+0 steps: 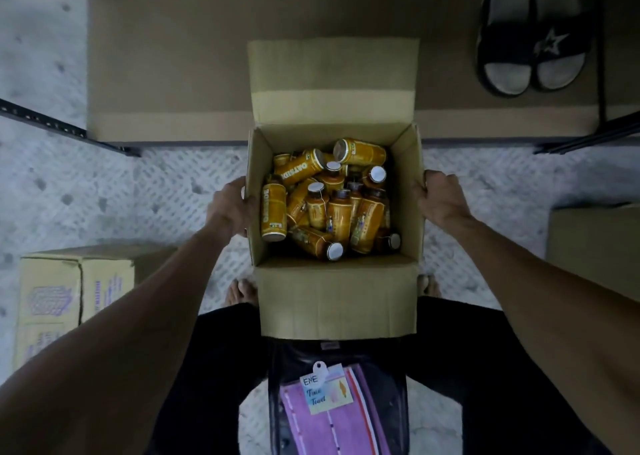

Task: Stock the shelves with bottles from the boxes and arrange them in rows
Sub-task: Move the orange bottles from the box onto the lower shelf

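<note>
Facing the bottom shelf [173, 66], a wide cardboard-lined board across the far side of the view, with no bottles on it and a pair of sandals [530, 39] at its right end. Just in front of it, between the rack's uprights, holds the open box [332, 298] by its two side walls, flaps folded out, far flap raised toward the shelf. Cannot tell whether it is resting on the floor or lifted clear. A closed carton [69, 298] on the floor to the left, well apart.

Left hand [230, 208] clamped against the left wall, thumb at the rim, fingertips hidden by the cardboard. Right hand [441, 198] curled over the top edge of the right wall.

Inside, orange bottles [339, 212] heaped loosely, some flat, some leaning, white caps pointing all ways.

Judged to be the positioning step: box set at the shelf, stocking not begun. Next, probably: settle the box, free one hand, take a top bottle by its body, and stand it upright at the back of the shelf to start a row.
</note>
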